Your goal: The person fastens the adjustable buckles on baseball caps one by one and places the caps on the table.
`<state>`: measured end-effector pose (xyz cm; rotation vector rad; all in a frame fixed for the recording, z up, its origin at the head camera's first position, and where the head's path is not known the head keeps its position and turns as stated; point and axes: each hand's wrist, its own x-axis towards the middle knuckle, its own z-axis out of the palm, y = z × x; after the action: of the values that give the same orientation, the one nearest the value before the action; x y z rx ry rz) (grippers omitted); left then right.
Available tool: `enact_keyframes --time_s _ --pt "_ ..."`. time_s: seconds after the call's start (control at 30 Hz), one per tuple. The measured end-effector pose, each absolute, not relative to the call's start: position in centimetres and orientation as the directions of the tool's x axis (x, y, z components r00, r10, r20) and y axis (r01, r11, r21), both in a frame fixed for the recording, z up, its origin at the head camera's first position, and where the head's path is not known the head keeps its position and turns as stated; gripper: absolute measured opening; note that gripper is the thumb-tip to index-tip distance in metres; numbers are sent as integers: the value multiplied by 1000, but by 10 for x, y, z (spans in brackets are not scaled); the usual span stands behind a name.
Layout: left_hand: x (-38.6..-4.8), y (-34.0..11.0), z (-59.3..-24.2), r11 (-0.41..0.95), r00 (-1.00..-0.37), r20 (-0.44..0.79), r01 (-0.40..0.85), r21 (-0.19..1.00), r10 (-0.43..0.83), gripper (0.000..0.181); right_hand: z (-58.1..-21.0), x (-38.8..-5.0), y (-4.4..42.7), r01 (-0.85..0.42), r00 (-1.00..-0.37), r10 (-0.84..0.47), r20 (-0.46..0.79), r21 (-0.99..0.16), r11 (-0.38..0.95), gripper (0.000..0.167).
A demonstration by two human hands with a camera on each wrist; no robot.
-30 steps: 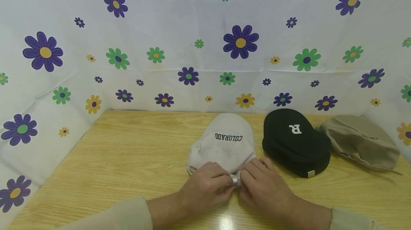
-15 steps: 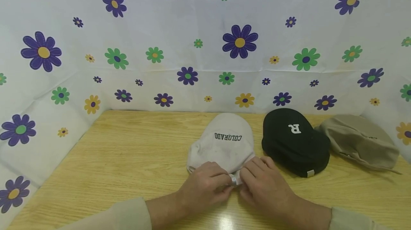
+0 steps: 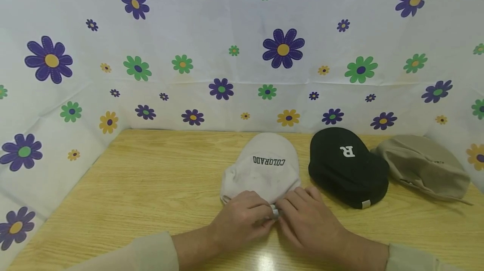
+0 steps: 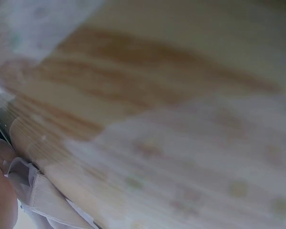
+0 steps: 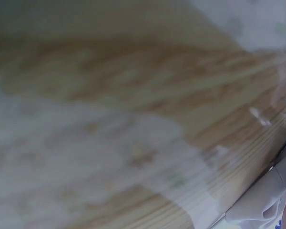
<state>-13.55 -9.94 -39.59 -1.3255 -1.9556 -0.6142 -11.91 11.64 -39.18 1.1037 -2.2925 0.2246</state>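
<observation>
An off-white cap (image 3: 264, 178) with dark COLORADO lettering lies mid-table, its lettering upside down in the head view. At its near edge, my left hand (image 3: 242, 218) pinches the strap just left of a small silvery buckle (image 3: 274, 212). From the other side, my right hand (image 3: 311, 222) pinches the strap close against the buckle. Curled fingers hide most of the strap. Pale cap fabric (image 4: 52, 202) shows in the left wrist view's lower left corner beside a fingertip. The right wrist view catches cap fabric (image 5: 257, 200) at lower right.
A black cap (image 3: 348, 174) with a white R lies right of the off-white one. Beyond it, a tan cap (image 3: 427, 170) touches or overlaps its edge. The wooden table (image 3: 151, 178) meets a flower-printed white cloth (image 3: 234, 19) at the back and sides.
My right hand has shifted slightly left along the strap, narrowing the gap between the hands. The left hand and all the caps stay where they were.
</observation>
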Motion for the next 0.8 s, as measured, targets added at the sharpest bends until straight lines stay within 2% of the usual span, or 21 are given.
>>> enact_keyframes --time_s 0.1,0.43,0.6,0.8 --pt "-135 -99 -396 373 -246 755 928 2 608 20 -391 -120 117 -767 -466 -661 588 104 633 28" --pt "-135 -99 -397 392 -242 753 919 -24 612 20 -394 -122 115 -758 -440 -650 620 131 639 31" --pt "-135 -99 -397 397 -244 751 917 -26 613 20 -394 -122 114 -748 -444 -649 618 142 648 22" --pt "-135 -99 -396 392 -240 748 920 -29 618 20 -393 -121 116 -720 -500 -655 567 148 678 13"
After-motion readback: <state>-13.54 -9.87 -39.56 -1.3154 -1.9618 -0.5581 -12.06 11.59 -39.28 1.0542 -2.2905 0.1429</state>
